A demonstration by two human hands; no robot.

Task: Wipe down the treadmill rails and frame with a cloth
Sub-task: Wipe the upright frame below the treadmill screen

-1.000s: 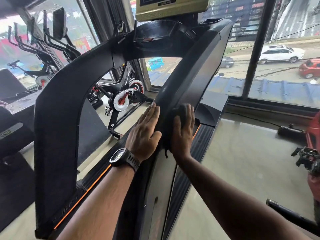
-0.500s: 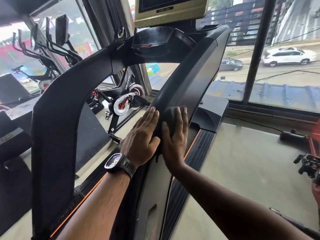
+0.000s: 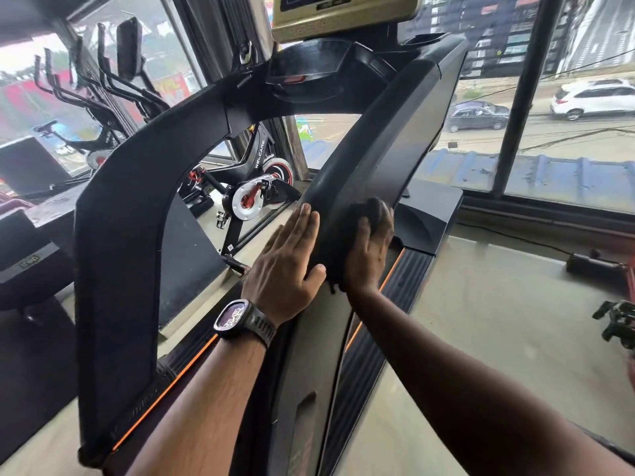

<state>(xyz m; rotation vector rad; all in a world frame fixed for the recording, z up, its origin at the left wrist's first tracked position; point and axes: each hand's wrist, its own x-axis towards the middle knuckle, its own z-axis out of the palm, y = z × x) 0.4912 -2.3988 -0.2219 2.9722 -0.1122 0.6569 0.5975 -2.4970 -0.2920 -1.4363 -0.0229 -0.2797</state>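
Note:
The black treadmill stands before me, its wide right upright (image 3: 388, 142) rising to the gold console (image 3: 343, 15). My right hand (image 3: 369, 249) holds a bunched black cloth (image 3: 360, 214) against the lower part of that upright, near its right edge. A tail of cloth hangs below the palm. My left hand (image 3: 288, 259), with a watch on its wrist, lies flat with straight fingers on the upright's left edge, beside the cloth. The left upright (image 3: 117, 235) curves down at the left. A ribbed side rail (image 3: 402, 286) with an orange stripe runs below my right hand.
A spin bike (image 3: 254, 197) stands beyond the treadmill, between the uprights. Elliptical machines (image 3: 103, 80) line the left window. Big windows close off the front. Part of a red machine (image 3: 618, 324) juts in at the right, across pale floor (image 3: 481, 321).
My right hand slid the cloth left across the upright, then back toward its right edge and a little higher. My left hand stayed flat in about the same place.

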